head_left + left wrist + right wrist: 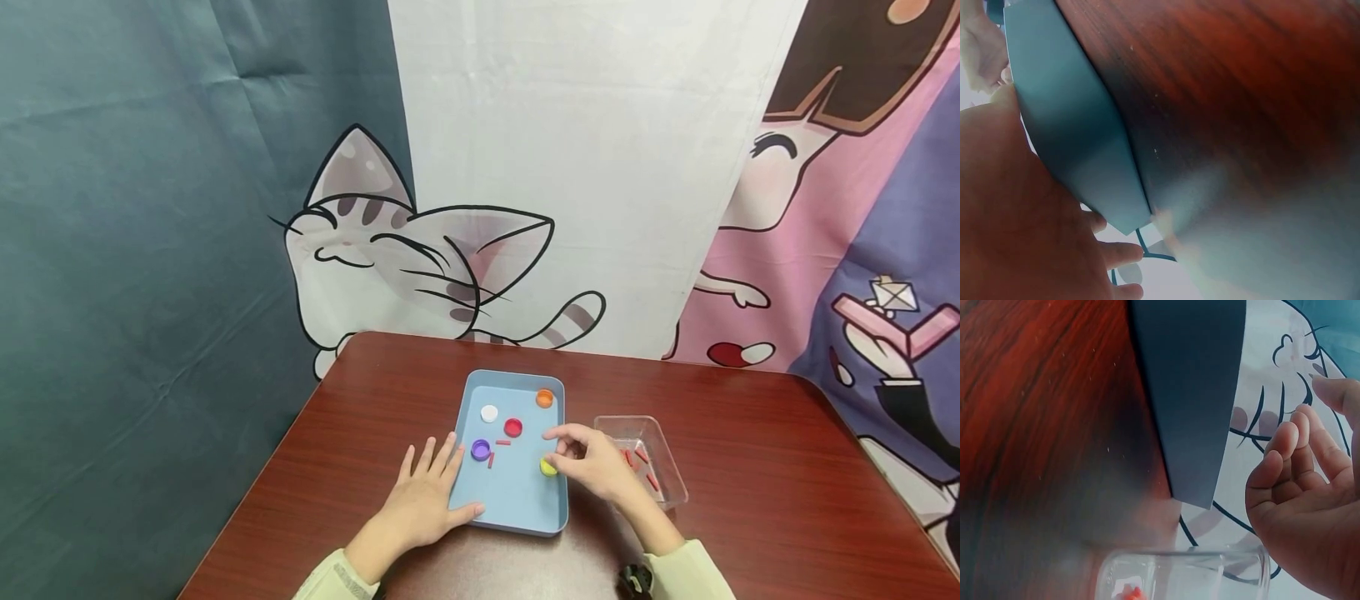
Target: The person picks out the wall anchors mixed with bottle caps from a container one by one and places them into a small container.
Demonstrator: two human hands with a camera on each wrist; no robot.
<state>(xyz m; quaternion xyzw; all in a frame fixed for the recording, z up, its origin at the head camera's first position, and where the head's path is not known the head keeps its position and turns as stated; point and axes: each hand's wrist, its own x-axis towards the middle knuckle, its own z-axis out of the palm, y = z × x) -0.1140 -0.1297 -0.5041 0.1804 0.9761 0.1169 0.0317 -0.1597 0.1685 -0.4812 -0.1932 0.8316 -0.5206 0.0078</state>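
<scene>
My left hand (423, 500) lies with spread fingers along the left side of the blue tray (517, 508), its thumb over the near left corner. In the left wrist view its palm sits beside the tray's outer wall (1072, 119). Over the tray's right side hovers my right hand (600, 462), thumb and index finger apart and nothing visible between them. The thumb tip overlaps the yellow cap (549, 467). Inside the tray are also a purple cap (481, 450), a red cap (513, 427), a white cap (489, 413), an orange cap (544, 398), and two small red sticks (503, 442).
Right of the tray, partly behind the right forearm, stands a clear plastic box (671, 467) with several red sticks (652, 482) in it. Both rest on a brown wooden table (750, 467). A printed cartoon curtain (600, 167) hangs behind the table's far edge.
</scene>
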